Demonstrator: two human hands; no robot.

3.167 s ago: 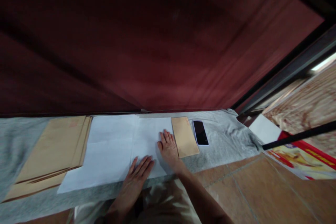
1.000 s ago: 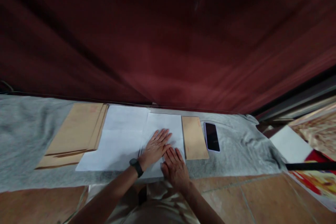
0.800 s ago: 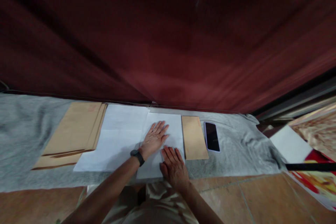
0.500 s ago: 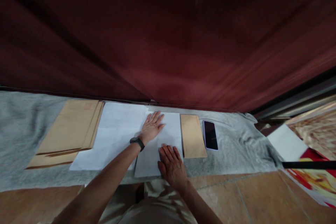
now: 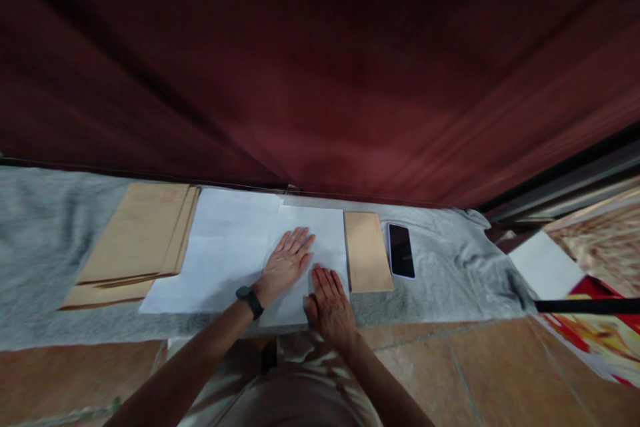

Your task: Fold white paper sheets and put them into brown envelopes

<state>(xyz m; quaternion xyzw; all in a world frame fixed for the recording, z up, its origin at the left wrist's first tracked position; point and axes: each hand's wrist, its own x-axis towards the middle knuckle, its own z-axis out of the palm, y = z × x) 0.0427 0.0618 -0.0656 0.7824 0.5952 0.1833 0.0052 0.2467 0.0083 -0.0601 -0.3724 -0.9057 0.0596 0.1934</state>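
A folded white sheet (image 5: 327, 233) lies on a grey cloth (image 5: 440, 280) spread on the floor. My left hand (image 5: 286, 263), with a dark band at the wrist, lies flat on the sheet's left half, fingers spread. Palm down on the sheet's near right corner rests my right hand (image 5: 329, 303). Neither hand holds anything. A larger white paper (image 5: 220, 247) lies under and to the left of the sheet. A single brown envelope (image 5: 366, 260) lies just right of the sheet.
A stack of brown envelopes (image 5: 135, 243) sits at the left on the cloth. A dark phone (image 5: 401, 250) lies right of the single envelope. A dark red curtain (image 5: 320, 67) hangs behind. Tiled floor (image 5: 475, 373) and a red printed sheet (image 5: 600, 330) are at the right.
My left hand slid up the sheet toward its far edge and has come back down to the middle. My right hand has stayed pressed at the near right corner.
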